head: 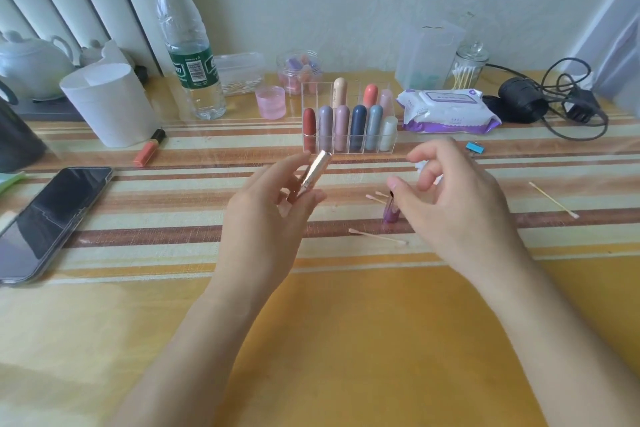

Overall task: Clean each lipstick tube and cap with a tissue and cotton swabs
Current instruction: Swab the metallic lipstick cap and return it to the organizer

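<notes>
Nine lipsticks (357, 125) stand in the clear organiser (309, 95): six in its front row and three in the row behind. In front of the organiser are one rose-gold lipstick tube (313, 173), one purple cap (391, 213) and four loose cotton swabs (377, 236). To its left are one pink cup (270, 102), one water bottle (187, 45), one orange lipstick (147, 151) and one phone (52, 218). To its right are one pack of wipes (446, 111) and one blue binder clip (475, 148).

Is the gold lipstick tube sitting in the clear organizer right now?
No, the left hand holds the gold lipstick tube in front of the clear organizer.
</notes>
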